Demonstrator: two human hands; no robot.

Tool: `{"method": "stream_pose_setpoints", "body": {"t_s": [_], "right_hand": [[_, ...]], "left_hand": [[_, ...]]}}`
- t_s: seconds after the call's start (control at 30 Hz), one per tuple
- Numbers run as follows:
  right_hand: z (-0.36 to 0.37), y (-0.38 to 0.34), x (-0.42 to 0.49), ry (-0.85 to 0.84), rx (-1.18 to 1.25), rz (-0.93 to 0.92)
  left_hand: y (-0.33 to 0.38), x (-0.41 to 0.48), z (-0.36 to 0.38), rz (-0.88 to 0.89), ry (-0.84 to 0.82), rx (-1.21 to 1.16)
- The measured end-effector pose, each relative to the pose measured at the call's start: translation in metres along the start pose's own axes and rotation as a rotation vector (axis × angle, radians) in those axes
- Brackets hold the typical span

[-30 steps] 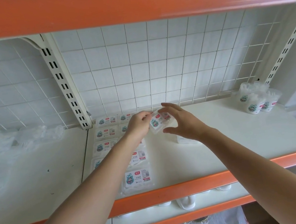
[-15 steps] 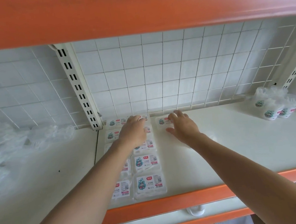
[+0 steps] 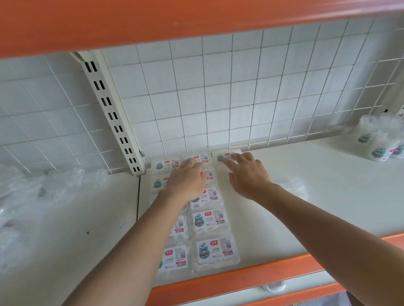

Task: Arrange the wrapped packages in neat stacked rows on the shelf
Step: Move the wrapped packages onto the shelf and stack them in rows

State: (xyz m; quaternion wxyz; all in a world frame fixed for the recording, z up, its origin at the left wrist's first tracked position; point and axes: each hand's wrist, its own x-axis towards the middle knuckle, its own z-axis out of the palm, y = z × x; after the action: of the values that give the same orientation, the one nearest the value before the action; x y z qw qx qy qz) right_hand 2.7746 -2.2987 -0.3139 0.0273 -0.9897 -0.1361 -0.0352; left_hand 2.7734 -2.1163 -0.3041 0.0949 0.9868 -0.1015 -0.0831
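While my right hand [image 3: 249, 176] lies flat with fingers straight, its fingertips press on a single wrapped package [image 3: 223, 154]. That package sits at the very back of the shelf [image 3: 330, 200], against the wire grid [image 3: 239, 96], and starts a third row. My left hand [image 3: 186, 178] is also flat and grasps nothing. It rests on the rear packages of the two filled rows [image 3: 211, 221], which run from the grid to the front edge.

Finding: the package appears seated, but I cannot tell whether it lies square to its neighbour.

Risks, as I judge them:
- The wrapping looks slick, so lifting my fingers with any sideways drag could skew the package.
- Weight from my left hand could nudge the adjoining packages out of line.
- Further packages [image 3: 382, 152] lie loose, well apart at the right end. A long reach for them could brush the front packages off the edge.
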Motion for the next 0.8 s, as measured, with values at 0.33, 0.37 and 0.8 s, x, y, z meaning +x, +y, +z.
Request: {"method": "stream_pose_setpoints", "body": {"t_s": [0.33, 0.37, 0.8], "right_hand": [[-0.001, 0.001, 0.005, -0.034, 0.04, -0.021], [-0.002, 0.002, 0.005, -0.037, 0.036, -0.025], [-0.022, 0.045, -0.038, -0.064, 0.108, -0.091]], "left_hand": [[-0.001, 0.001, 0.002, -0.001, 0.001, 0.012], [-0.001, 0.0, 0.001, -0.002, 0.0, 0.013], [0.048, -0.011, -0.001, 0.087, 0.09, 0.129]]}}
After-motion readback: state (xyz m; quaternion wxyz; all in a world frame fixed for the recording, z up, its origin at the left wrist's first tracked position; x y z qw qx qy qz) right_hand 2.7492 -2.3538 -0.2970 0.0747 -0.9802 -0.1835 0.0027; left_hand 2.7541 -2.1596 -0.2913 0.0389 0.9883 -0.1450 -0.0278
